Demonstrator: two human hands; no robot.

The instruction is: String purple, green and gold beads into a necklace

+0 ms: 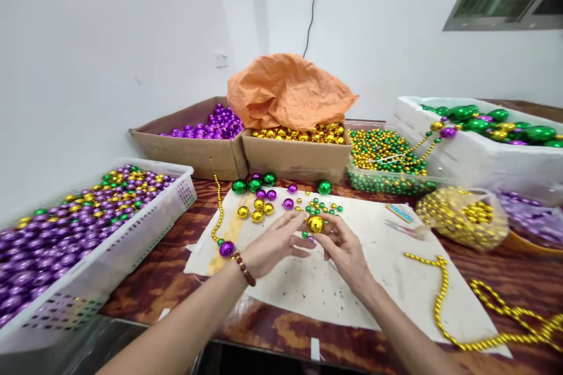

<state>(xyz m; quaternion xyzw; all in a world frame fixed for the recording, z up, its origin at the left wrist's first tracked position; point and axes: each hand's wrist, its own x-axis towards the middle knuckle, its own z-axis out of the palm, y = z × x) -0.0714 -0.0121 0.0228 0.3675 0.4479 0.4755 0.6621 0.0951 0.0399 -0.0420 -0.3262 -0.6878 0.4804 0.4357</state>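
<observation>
My right hand (345, 252) holds a shiny gold ball (315, 224) between thumb and fingers above the white cloth (272, 284). Facing it, my left hand (278, 243) has its fingers stretched and apart, fingertips close to the ball; whether they touch it is unclear. A small green bead (305, 235) and a tiny purple bead (311, 239) show just under the ball, between the hands. Beyond lie loose gold balls (258, 205), purple balls (288, 204) and small green beads (317, 206). By my left wrist, a purple ball (227, 249) ends a gold bead strand (219, 205).
A white basket (132, 269) of beads stands left. Cardboard boxes (294, 158), an orange sheet (290, 91), a clear bin (387, 179) and a white foam box (484, 158) line the back. Pliers (402, 228), a blue-labelled item (399, 212) and gold bead strands (444, 293) lie right.
</observation>
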